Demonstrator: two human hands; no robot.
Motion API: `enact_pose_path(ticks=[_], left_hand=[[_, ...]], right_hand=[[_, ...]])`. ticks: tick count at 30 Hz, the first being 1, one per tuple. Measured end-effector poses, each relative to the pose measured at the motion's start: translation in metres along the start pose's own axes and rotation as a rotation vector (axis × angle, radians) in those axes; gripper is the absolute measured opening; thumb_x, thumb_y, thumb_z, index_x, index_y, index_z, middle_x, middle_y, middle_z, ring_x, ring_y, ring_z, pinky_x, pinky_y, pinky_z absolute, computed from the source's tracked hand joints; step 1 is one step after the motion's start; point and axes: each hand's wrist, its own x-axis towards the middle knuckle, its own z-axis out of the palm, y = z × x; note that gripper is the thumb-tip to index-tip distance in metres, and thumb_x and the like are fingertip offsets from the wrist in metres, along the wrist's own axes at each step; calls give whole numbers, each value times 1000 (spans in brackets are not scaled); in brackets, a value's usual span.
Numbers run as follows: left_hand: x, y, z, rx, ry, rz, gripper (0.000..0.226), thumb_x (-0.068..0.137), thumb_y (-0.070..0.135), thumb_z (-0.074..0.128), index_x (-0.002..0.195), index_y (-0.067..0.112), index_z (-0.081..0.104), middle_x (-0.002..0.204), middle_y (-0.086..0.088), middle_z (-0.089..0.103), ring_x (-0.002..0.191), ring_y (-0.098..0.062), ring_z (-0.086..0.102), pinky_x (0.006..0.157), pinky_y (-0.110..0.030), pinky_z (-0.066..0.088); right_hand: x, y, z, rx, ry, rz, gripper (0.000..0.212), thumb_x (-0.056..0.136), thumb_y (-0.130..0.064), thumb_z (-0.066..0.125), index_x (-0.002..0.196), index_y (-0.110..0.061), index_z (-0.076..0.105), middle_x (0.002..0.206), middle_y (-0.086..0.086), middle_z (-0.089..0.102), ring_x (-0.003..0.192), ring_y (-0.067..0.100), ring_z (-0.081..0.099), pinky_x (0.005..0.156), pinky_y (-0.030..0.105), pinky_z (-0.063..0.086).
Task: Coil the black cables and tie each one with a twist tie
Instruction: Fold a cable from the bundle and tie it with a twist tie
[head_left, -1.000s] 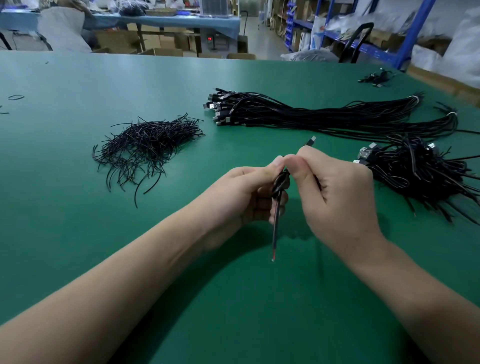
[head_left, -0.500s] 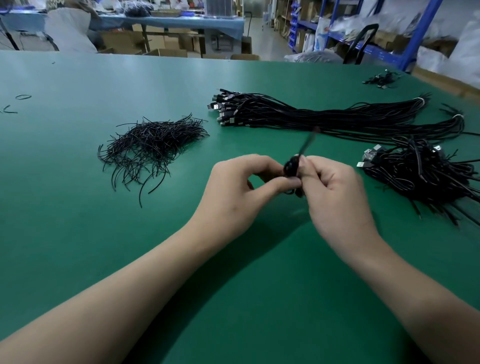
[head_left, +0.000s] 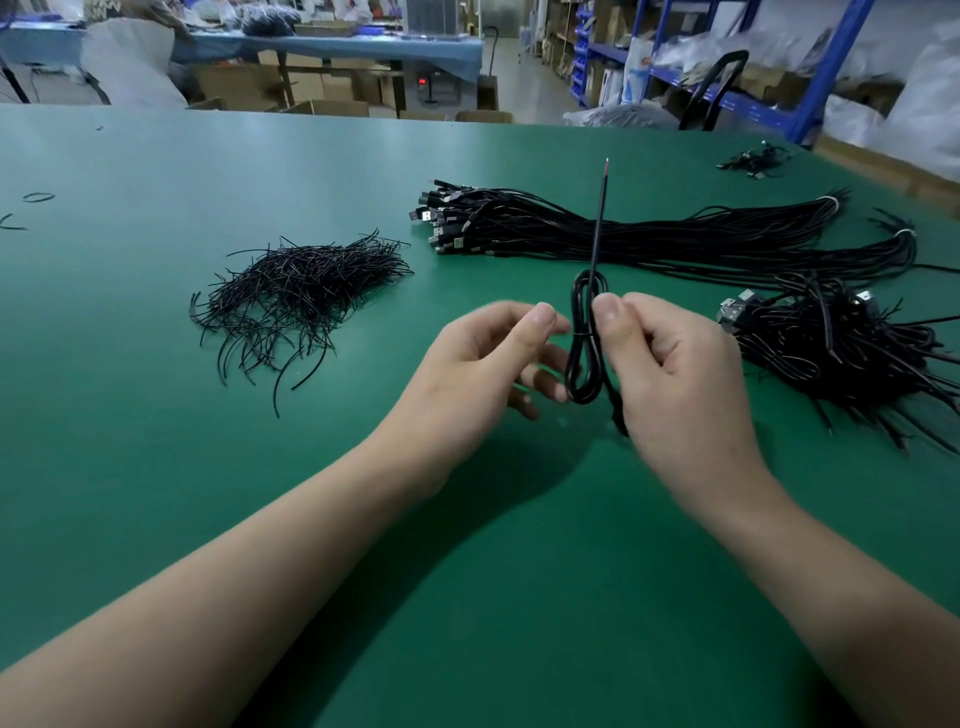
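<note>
**A:** From the head camera, where's the cable (head_left: 584, 358)?

**B:** Above the green table (head_left: 156, 467), folded into a narrow coil with one end sticking straight up. The right hand (head_left: 670, 374) clamps its waist between thumb and fingers.

**A:** And the left hand (head_left: 483, 374)?

**B:** Thumb and forefinger pinch a thin twist tie (head_left: 574, 332) at that waist. The loose ties (head_left: 296, 291) lie left, the straight cables (head_left: 649, 239) behind, and the tied heap (head_left: 841, 348) right.

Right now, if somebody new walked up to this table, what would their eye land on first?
Most likely the coiled black cable pinched in the right hand at centre, one loose end sticking straight up, with the left hand close beside it. Next, the spiky heap of twist ties to the left on the green table, and the long bundle of cables lying across the far side.
</note>
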Motion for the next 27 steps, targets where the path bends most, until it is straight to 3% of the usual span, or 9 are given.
enact_pose_path(ticks=[1,3,5,10,14,16,20,24,27], left_hand=[[0,-1,-1,98,63,94,9,103,18,57,109,17,64,89,4,72,71,-12,70,64,-29,53],[-1,-3,-4,398,117,313,28,95,11,68,120,22,61,104,6,68,82,-14,71,69,-27,54],[-1,-3,-6,616,126,432,32,88,17,77,118,23,68,110,9,64,88,-12,67,70,-26,53],[1,-3,-9,629,77,427,21,93,16,73,112,18,77,112,6,67,91,-11,65,73,-23,51],[2,-4,-12,744,47,434,28,92,11,71,117,23,76,115,9,67,99,-9,63,76,-18,42],[3,-5,-13,790,77,450,26,88,22,76,114,25,77,112,10,68,103,-11,63,77,-23,43],[3,-3,-13,782,122,482,17,86,34,78,99,24,80,103,11,72,97,-13,64,75,-28,47],[2,-3,-11,576,78,282,12,92,32,73,82,26,75,76,15,70,67,4,59,60,-15,39],[2,-1,-9,374,7,137,25,97,31,66,74,22,70,68,7,68,61,1,54,60,-20,40]], right_hand=[[1,3,0,38,0,60,50,106,-33,48,63,-9,35,54,-4,32,52,12,28,51,37,25],[2,6,2,124,-32,187,52,105,-34,48,65,-5,32,59,1,27,55,14,24,54,36,22],[0,8,5,237,-89,309,52,104,-35,49,64,-7,34,60,3,26,56,16,23,55,37,20],[-2,7,9,437,-166,511,49,105,-32,50,58,-23,37,52,-8,25,49,10,19,46,25,17],[-1,8,8,520,-166,602,44,104,-33,52,66,-14,44,56,2,26,54,14,21,50,30,18],[-1,7,8,507,-187,590,45,104,-34,52,70,-5,50,59,7,28,52,14,23,48,26,20],[-2,3,9,511,-189,512,50,105,-30,51,56,-20,57,54,-1,30,43,8,26,40,18,25],[-2,4,8,355,-175,355,49,105,-26,53,58,-13,49,53,-4,34,50,9,26,51,31,22],[-1,1,5,162,-110,172,48,103,-28,49,55,-29,52,50,-13,39,50,6,31,52,33,29]])
